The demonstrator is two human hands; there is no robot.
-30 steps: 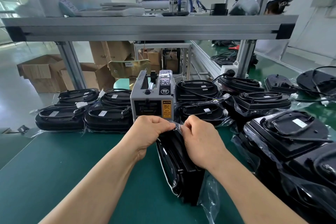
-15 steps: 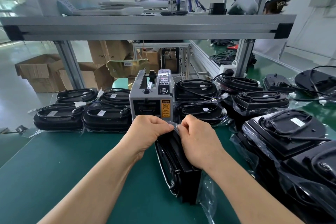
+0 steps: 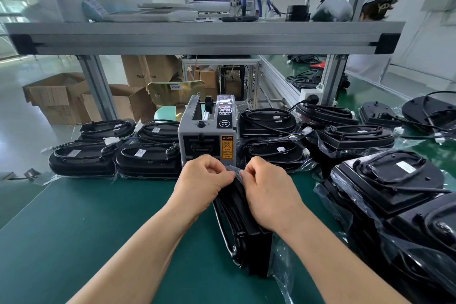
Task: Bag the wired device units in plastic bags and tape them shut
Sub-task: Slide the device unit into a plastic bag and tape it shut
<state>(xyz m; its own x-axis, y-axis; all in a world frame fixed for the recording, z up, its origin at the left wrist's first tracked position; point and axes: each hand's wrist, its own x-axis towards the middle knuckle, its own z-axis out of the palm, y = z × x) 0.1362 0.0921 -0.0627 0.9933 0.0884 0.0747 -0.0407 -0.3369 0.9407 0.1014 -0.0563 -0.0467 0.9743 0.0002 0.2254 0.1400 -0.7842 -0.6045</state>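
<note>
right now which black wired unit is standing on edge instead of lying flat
The black wired device unit between the left hand and right hand, before the grey tape dispenser. It alone stands on edge; the others lie flat.

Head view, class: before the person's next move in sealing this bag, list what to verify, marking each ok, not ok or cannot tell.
1. Left hand and right hand both pinch the plastic bag at its mouth: ok.
2. Device unit stands on edge on the table, inside the bag: ok.
3. Tape dispenser stands close behind the hands: ok.
4. Cut tape waiting at the dispenser outlet: cannot tell.
5. Tape already on the bag: cannot tell.
</note>
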